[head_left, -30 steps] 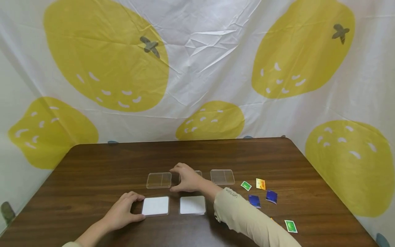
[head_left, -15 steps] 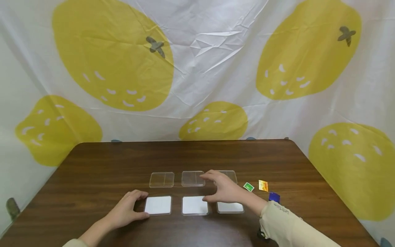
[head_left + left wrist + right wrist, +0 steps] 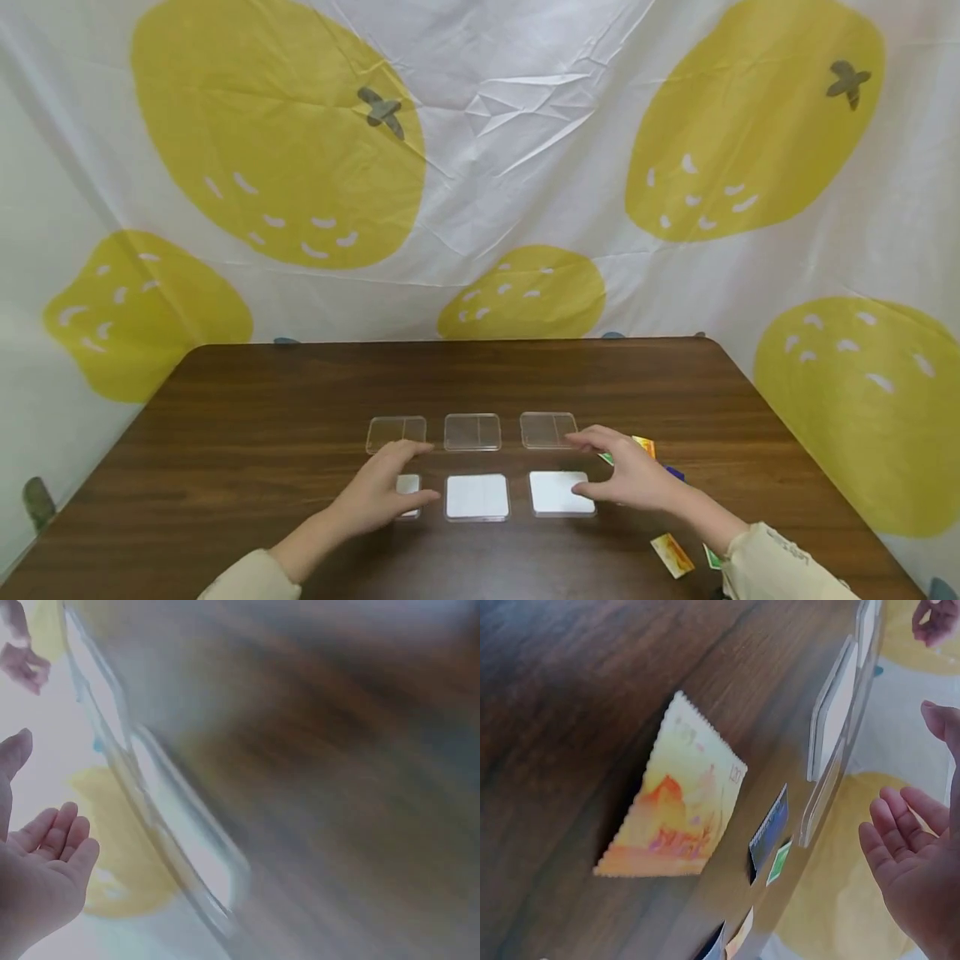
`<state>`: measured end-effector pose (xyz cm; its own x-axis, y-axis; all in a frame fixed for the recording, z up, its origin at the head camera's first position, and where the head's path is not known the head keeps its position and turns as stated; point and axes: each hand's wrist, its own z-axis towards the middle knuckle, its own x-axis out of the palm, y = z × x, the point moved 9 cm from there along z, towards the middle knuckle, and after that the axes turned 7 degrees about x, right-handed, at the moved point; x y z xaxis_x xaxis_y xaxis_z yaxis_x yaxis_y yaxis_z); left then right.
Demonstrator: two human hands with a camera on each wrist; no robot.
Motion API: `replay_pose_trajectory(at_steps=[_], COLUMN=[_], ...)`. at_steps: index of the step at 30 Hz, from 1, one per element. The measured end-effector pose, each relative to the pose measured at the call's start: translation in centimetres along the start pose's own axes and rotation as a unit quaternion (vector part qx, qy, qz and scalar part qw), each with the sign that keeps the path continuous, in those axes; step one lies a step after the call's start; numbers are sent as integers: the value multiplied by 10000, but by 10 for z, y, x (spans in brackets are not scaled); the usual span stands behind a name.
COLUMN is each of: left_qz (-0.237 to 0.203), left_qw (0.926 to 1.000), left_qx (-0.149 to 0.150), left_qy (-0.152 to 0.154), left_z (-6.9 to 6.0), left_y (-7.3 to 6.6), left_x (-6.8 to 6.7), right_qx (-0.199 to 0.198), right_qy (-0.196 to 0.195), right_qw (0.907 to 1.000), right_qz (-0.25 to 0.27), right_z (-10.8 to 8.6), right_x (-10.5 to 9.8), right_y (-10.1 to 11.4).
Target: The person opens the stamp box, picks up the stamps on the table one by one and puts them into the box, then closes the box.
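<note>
Three clear cases filled with white stand in a front row: left case, middle case, right case. Behind them lie three clear lids: left lid, middle lid, right lid. My left hand is above the left case and covers much of it, fingers and thumb apart and nothing held. My right hand is over the right end of the right case, thumb in front of its white face, fingertips near the right lid. Whether either hand touches anything, I cannot tell.
Right of the cases are scattered stamps: an orange stamp, a green stamp partly behind my sleeve, another orange stamp and a blue stamp. In the right wrist view, the nearest orange-yellow stamp has curled edges. A lemon-print cloth hangs behind the table.
My right hand has moved rightward along the row, from beside the left lid to the right case. The left hand has left the left case's outer edge and moved right over that case.
</note>
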<state>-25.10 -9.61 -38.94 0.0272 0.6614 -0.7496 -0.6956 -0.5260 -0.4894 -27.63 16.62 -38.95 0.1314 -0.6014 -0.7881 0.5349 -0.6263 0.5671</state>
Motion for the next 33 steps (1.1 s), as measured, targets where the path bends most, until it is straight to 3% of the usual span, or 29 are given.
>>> replay_pose_trajectory(at_steps=[7, 14, 19, 25, 33], left_qz=[-115, 56, 225, 331, 547], left_qw=[9985, 9944, 9927, 9914, 9897], left_qx=[68, 138, 75, -260, -319], left_qy=[539, 1042, 1183, 1236, 1287], left_z=[37, 55, 64, 68, 70], left_y=[-31, -44, -47, -39, -33], left_x=[39, 72, 86, 96, 104], right_qx=[32, 177, 128, 90, 504], right_qy=[-66, -88, -234, -455, -488], right_qw=[10000, 9997, 9996, 9988, 9972], right_qz=[1, 132, 114, 127, 271], right_z=[-9, -13, -13, -14, -13], right_x=[-6, -11, -14, -19, -25], right_y=[-4, -11, -15, -17, -34])
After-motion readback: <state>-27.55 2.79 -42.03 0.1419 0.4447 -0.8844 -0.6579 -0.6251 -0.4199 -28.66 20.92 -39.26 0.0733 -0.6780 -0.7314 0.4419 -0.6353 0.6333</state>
